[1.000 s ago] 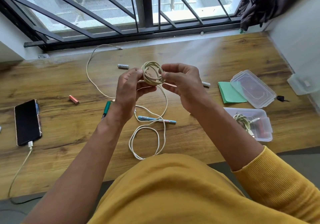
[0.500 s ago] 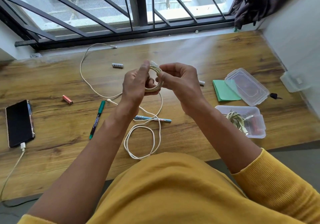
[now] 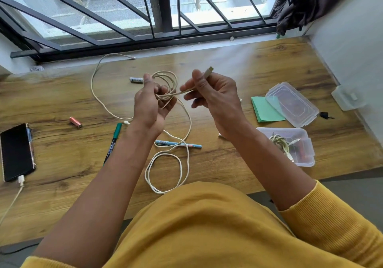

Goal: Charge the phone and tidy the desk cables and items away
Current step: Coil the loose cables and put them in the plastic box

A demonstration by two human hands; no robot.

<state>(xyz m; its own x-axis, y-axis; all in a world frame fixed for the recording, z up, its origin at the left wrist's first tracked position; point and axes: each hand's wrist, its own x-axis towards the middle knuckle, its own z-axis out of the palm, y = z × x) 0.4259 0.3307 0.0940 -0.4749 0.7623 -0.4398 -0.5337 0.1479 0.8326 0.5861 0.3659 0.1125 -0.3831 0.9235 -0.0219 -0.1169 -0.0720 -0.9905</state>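
**Coiling a cable above the tabletop**

Looking down from the head camera, I see yellow sleeves nearest me, then the wooden tabletop [image 3: 238,64]. A loose white cable [image 3: 165,172] lies in loops just past the near edge, running up toward the hands and on to the window side. The phone [image 3: 16,151] lies flat at the near left with a charging cable [image 3: 20,181] plugged into its bottom end. On the right sits an open clear box [image 3: 304,162] with a bundled cable [image 3: 280,143] inside.

Further in, a green marker [image 3: 113,141] and a blue pen [image 3: 178,143] lie on the wood, the pen under the white cable's strands. A copper-coloured battery [image 3: 75,122] lies left of the marker.

Above these, my left hand [image 3: 148,110] has its grip clamped on a beige coil [image 3: 165,85], fingers curled round the bundled loops. My right hand [image 3: 215,97] pinches the coil's free end between thumb and fingers, the plug [image 3: 209,70] sticking up past the fingertips. A short stretch of cable runs between the two hands.

Beyond the right hand, the clear lid [image 3: 292,104] rests partly on a green notepad [image 3: 263,110]. A white battery [image 3: 136,79] lies behind the left hand, and the barred window [image 3: 161,8] stands farthest off.
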